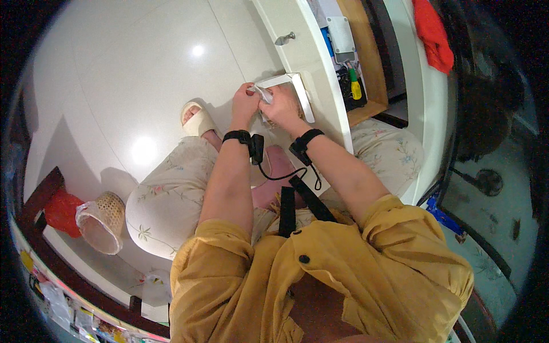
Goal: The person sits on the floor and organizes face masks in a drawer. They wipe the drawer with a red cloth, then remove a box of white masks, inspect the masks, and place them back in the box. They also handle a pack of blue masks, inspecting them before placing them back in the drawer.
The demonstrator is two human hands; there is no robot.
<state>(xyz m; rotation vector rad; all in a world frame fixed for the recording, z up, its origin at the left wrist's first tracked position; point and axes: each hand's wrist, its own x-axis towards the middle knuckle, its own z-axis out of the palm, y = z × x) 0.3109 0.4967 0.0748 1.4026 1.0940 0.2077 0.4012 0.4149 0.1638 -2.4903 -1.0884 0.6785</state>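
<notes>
Close together near the open drawer's front, my left hand (245,104) and my right hand (281,104) both grip a small, crumpled, translucent plastic bag (264,93). My left fingers pinch its left end, and my right hand has hold of the other side. What the bag holds, if anything, cannot be made out. Just behind and beneath my right hand is an open white cardboard box (305,98), partly hidden by that hand, with some brownish contents showing. Each wrist wears a black strap with a small device, joined by a black cable.
The pulled-out drawer (317,64) holds a white flat device (341,34) and a yellow-green bottle (355,85). A woven basket (112,210) with a plastic liner stands at the lower left beside a red bag (64,212). A slippered foot (197,120) rests on the tiled floor.
</notes>
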